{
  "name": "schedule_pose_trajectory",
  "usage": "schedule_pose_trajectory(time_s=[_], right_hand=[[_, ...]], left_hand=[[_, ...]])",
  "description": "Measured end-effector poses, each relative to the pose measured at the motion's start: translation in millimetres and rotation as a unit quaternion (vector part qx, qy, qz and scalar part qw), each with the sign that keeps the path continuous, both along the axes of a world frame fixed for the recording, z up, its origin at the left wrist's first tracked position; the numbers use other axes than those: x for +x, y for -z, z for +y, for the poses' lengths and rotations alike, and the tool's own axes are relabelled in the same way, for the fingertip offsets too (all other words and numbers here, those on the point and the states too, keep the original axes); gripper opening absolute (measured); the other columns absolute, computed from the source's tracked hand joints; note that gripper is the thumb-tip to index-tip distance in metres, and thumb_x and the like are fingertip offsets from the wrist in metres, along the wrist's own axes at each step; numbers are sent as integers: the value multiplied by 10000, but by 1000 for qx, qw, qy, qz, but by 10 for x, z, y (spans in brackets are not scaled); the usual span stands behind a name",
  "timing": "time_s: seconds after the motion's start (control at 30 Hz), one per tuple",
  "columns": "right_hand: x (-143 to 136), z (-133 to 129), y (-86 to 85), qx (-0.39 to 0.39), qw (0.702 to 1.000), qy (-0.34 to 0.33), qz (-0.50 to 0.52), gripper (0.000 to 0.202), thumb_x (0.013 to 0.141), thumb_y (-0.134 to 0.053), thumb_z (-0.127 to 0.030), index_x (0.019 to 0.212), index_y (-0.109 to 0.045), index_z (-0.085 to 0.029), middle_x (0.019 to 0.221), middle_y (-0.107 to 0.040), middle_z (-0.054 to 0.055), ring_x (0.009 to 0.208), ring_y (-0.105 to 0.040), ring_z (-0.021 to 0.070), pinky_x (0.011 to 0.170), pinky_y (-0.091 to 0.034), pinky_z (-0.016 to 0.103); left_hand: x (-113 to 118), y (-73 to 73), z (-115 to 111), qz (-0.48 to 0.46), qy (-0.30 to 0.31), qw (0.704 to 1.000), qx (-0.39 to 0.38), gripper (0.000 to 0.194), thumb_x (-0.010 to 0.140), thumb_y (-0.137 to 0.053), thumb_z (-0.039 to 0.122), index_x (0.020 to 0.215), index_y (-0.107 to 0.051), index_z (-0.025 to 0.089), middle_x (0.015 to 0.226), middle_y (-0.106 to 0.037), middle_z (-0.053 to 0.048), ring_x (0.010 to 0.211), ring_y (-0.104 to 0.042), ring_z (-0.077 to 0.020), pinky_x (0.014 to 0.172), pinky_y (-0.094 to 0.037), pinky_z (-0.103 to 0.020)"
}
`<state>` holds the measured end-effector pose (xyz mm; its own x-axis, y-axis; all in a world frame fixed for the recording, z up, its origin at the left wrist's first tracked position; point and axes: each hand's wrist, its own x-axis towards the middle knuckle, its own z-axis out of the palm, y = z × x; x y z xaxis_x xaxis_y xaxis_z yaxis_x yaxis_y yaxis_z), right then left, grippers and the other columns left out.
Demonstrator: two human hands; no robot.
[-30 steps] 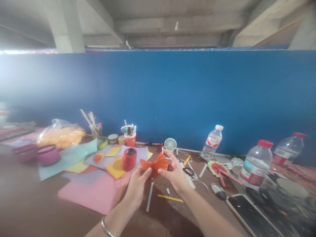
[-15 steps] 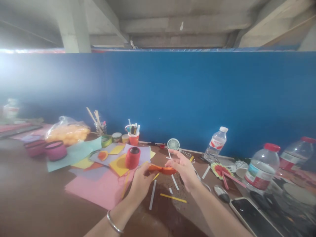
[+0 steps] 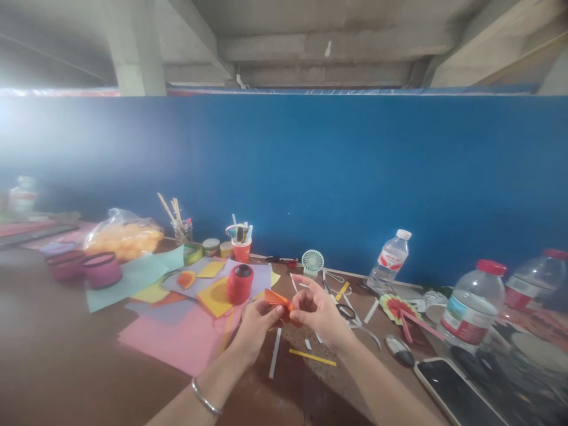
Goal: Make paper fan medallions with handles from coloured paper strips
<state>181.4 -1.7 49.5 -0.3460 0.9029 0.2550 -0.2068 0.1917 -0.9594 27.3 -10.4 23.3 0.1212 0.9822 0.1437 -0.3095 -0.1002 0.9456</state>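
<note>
A piece of orange folded paper [image 3: 276,297] is pinched between my two hands above the brown table. My left hand [image 3: 254,326] is closed on its left part, the thumb on the near side. Closed on its right end is my right hand [image 3: 323,316], whose fingers hide part of the paper. A thin white strip [image 3: 293,283] shows by the right fingertips; whether they hold it I cannot tell. Left of my hands a red thread spool [image 3: 239,285] stands on a yellow sheet [image 3: 216,297]. White paper strips [image 3: 275,354] and a yellow strip [image 3: 312,357] lie below.
Coloured sheets [image 3: 166,349] spread to the left. A small fan [image 3: 313,261] and a cup of tools [image 3: 242,251] stand near the blue wall. On the right are scissors [image 3: 346,311], a paper rosette [image 3: 398,309], water bottles [image 3: 473,305] and a phone [image 3: 457,390].
My right hand has moved slightly left, closer to the left hand. The orange paper, stretched level before, now tilts, with its left end fanned upward. The white strip's tip has shifted left.
</note>
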Motion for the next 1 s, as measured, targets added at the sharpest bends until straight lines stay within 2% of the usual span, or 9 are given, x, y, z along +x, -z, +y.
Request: schedule_pose_trajectory(time_s=[0.1,0.23,0.33,0.43,0.57,0.67,0.77,0.87,1.0], right_hand=[[-21,-33,-8,5,1000,-4,14,688,568,-715,-89,1168,-427,-263,686,-513,-61,604,-492,97,583,-412,240],[-18,-74,-55,28,998,-28,55,777,534,-760,-110,1206,-409,-284,879,-564,-4,769,-520,128,682,-412,256],[-7,-82,-71,21,995,-55,83,755,585,-743,-140,1231,-384,-291,872,-577,1,770,-528,132,703,-412,274],[11,-77,-71,26,997,-44,64,738,602,-743,-164,1233,-380,-290,837,-592,-4,720,-535,129,680,-415,278],[35,-97,-91,94,996,-4,-4,779,578,-761,-173,1243,-376,-301,918,-620,10,781,-542,147,755,-407,308],[29,-136,-121,140,988,16,-58,743,615,-735,-175,1252,-373,-298,925,-628,9,853,-544,165,817,-392,332],[3,-159,-125,152,984,23,-89,687,676,-679,-175,1271,-351,-279,865,-633,5,830,-559,164,816,-402,343],[-20,-152,-97,161,980,66,-101,635,709,-635,-174,1271,-351,-255,795,-623,-4,779,-559,158,793,-411,339],[-28,-132,-74,154,966,148,-149,625,694,-626,-166,1261,-372,-241,730,-622,-20,730,-557,158,773,-400,332]], left_hand=[[8,48,-11,-70,79,994,-30,153,688,-670,265,766,-637,137,700,-627,-25,639,-573,-129,638,-450,-262],[9,56,-25,-132,162,975,-76,161,705,-662,235,829,-644,135,742,-642,-42,666,-587,-130,654,-457,-265],[2,47,-29,-158,179,967,-89,154,706,-663,222,837,-651,141,770,-654,-48,692,-602,-130,634,-457,-236],[-5,33,-34,-163,182,965,-94,163,699,-670,218,844,-653,146,781,-660,-49,703,-611,-137,640,-465,-240],[-14,-19,-58,-159,188,964,-100,160,663,-700,221,790,-656,134,722,-646,-31,664,-602,-129,627,-468,-242],[-9,-55,-80,-167,197,960,-108,172,627,-728,218,757,-658,131,658,-626,-15,609,-585,-109,593,-455,-219],[16,-61,-89,-174,178,962,-115,186,607,-742,217,751,-656,136,668,-622,-16,618,-580,-102,604,-442,-207],[43,-48,-81,-134,138,976,-99,188,665,-695,262,799,-639,143,732,-607,-22,646,-561,-99,606,-423,-202],[24,-55,-73,21,-43,999,17,262,736,-602,339,955,-585,196,889,-578,-25,778,-529,-137,699,-407,-235]])
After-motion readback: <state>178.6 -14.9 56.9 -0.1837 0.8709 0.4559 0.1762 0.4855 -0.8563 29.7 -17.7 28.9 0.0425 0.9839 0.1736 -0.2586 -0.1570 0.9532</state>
